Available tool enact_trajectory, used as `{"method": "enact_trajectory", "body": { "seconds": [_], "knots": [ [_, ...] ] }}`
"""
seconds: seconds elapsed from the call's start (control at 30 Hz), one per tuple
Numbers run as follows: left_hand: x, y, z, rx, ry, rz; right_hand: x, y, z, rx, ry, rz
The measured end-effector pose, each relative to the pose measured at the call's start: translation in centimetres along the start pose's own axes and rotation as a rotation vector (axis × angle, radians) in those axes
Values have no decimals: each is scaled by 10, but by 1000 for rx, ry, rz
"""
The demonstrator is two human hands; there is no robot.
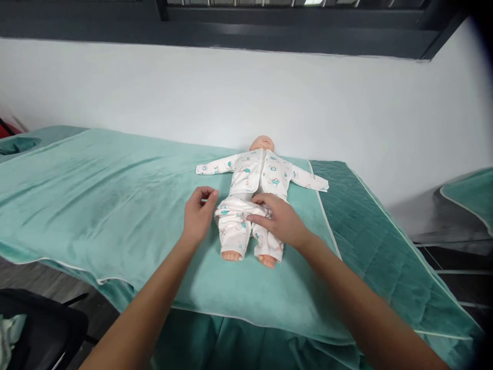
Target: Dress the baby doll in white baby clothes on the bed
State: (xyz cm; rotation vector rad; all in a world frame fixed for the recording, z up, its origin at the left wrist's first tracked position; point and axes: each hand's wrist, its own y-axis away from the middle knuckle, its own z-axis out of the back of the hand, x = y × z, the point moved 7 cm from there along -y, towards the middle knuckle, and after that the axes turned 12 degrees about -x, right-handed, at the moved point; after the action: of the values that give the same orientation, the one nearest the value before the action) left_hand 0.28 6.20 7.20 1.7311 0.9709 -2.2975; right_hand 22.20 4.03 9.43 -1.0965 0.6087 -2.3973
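A baby doll (263,142) lies on its back on a light green cover, head toward the wall and feet toward me. It wears a white printed jacket (246,172) with its sleeves spread out, and matching trousers (233,236) bunched around the upper legs. My right hand (281,218) grips the trousers near the waistband, thumb and fingers around the bunched cloth. To the left of the doll's hip, my left hand (198,213) is raised just off the trousers, its fingers curled in toward the thumb, with nothing visible in them. Both bare feet show below the cuffs.
The bed's light green cover (96,205) reaches far left; a darker quilted cover (342,216) lies at right. Behind stands a white wall (192,92) below a dark window frame (269,36). A black chair (46,324) is at lower left.
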Motion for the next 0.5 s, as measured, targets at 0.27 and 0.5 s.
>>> {"method": "enact_trajectory", "body": {
  "seconds": [0.27,0.5],
  "knots": [
    [-53,-18,-90,543,-347,-448,-34,-10,25,-249,411,-3],
    [-60,-18,-110,475,-451,-550,-37,-26,16,-147,394,-52]
  ]
}}
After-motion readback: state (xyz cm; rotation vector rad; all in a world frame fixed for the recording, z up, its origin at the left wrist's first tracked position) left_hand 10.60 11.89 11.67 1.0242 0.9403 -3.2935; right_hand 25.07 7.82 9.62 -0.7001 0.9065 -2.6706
